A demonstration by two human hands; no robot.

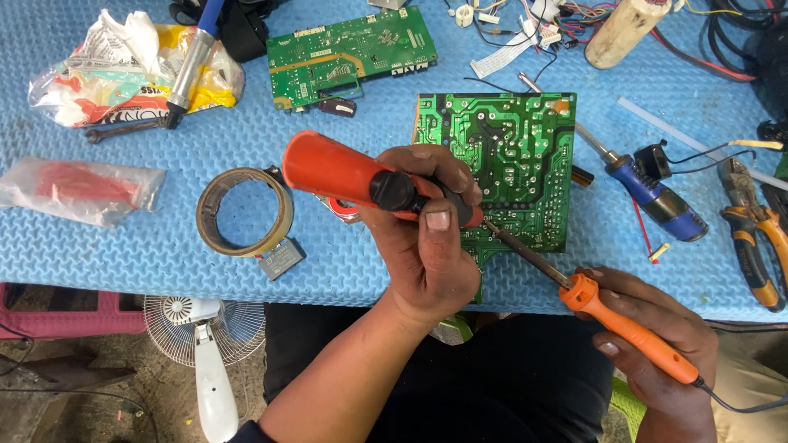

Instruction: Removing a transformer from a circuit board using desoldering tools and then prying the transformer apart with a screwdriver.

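A green circuit board lies solder side up on a blue foam mat. My left hand grips an orange and black desoldering pump over the board's lower left corner. An orange-handled soldering iron is in my right hand at the lower right. Its metal shaft slants up and left to the board's lower edge, and the tip is hidden behind my left hand.
On the mat lie a second green board, a tape roll beside a small grey block component, a blue-handled iron, orange pliers, plastic bags and wires. A white fan stands on the floor.
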